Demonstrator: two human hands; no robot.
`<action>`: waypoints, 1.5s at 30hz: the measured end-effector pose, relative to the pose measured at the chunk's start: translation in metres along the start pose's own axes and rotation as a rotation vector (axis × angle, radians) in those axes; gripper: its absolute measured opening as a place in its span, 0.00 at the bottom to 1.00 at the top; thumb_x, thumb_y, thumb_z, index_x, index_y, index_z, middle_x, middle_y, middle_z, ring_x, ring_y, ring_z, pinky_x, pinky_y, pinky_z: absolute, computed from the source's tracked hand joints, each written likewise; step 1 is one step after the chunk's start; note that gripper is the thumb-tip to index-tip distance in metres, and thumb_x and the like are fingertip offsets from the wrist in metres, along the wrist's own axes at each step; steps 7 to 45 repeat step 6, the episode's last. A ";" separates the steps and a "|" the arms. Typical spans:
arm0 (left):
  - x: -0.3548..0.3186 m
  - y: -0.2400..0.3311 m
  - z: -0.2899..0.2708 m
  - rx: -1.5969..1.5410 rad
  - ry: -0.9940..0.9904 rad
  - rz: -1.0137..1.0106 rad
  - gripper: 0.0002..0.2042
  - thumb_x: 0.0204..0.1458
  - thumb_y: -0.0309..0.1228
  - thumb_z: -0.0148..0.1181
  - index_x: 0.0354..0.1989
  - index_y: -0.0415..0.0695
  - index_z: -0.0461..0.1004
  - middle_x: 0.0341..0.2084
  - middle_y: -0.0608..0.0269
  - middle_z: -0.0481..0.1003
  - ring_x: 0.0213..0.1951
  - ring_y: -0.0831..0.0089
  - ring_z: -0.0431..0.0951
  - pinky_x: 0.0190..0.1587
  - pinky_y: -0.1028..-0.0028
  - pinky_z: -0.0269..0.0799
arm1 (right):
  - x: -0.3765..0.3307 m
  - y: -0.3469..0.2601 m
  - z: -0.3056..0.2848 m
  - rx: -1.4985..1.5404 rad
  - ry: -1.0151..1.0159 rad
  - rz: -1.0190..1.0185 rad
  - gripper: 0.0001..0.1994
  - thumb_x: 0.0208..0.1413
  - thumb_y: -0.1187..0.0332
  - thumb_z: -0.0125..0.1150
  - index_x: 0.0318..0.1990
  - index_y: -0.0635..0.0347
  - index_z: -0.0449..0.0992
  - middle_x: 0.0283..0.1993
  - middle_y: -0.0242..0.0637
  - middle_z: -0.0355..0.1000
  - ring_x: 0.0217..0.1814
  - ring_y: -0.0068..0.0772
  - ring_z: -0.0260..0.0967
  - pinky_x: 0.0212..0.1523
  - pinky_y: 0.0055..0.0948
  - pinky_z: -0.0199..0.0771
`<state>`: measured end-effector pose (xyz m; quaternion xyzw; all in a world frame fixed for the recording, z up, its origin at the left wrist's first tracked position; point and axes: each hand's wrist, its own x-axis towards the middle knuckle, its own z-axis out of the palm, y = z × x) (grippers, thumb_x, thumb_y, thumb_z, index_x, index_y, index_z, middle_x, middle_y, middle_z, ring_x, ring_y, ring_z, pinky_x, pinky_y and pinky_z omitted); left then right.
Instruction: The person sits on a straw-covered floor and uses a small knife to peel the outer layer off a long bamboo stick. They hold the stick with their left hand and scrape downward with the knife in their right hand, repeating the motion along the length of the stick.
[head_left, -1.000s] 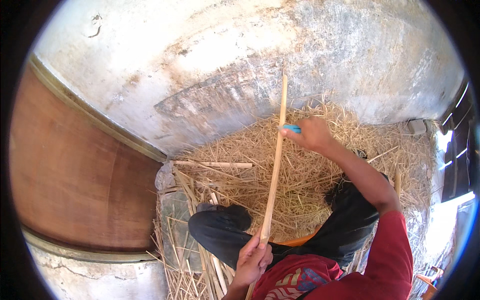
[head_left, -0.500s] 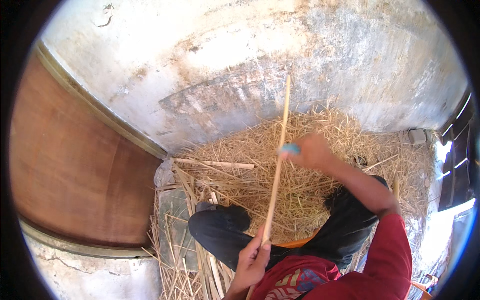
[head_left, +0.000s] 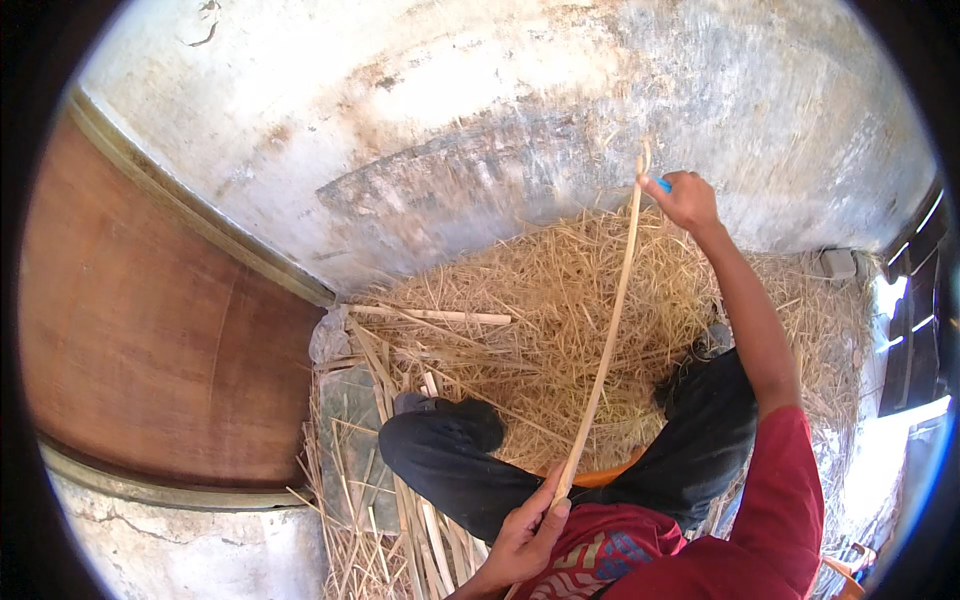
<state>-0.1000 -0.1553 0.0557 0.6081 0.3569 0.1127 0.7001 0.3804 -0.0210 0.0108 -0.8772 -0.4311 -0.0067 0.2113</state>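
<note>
A long pale bamboo strip point(head_left: 612, 345) slants up and away from my lap, slightly bowed. Its near end is gripped in my left hand point(head_left: 528, 540), in front of my shirt. My right hand point(head_left: 692, 202) reaches far forward, fingers closed around a small blue-handled tool point(head_left: 662, 185) pressed against the strip near its far end. My fist hides most of that tool, and its blade cannot be made out. A thin curl of shaving point(head_left: 646, 155) bends away from the strip just beyond the tool.
A heap of straw-like shavings point(head_left: 560, 330) lies between my bent legs and the stained wall point(head_left: 480, 160). Several loose strips point(head_left: 430, 545) lie at my left by a grey slab point(head_left: 350, 440). A brown panel point(head_left: 170, 330) stands farther left; a small block point(head_left: 838, 263) sits at the right.
My right hand with the blue-handled tool has slid forward along the strip toward its far end. The strip's far end has swung right and bent; my left hand keeps its grip.
</note>
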 end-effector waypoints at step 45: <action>-0.015 -0.002 0.007 -0.074 -0.026 -0.011 0.24 0.62 0.26 0.46 0.66 0.37 0.52 0.47 0.64 0.67 0.45 0.86 0.64 0.49 0.87 0.58 | 0.015 0.045 -0.005 0.154 0.104 0.281 0.43 0.48 0.24 0.33 0.17 0.60 0.73 0.19 0.44 0.70 0.24 0.39 0.70 0.29 0.42 0.70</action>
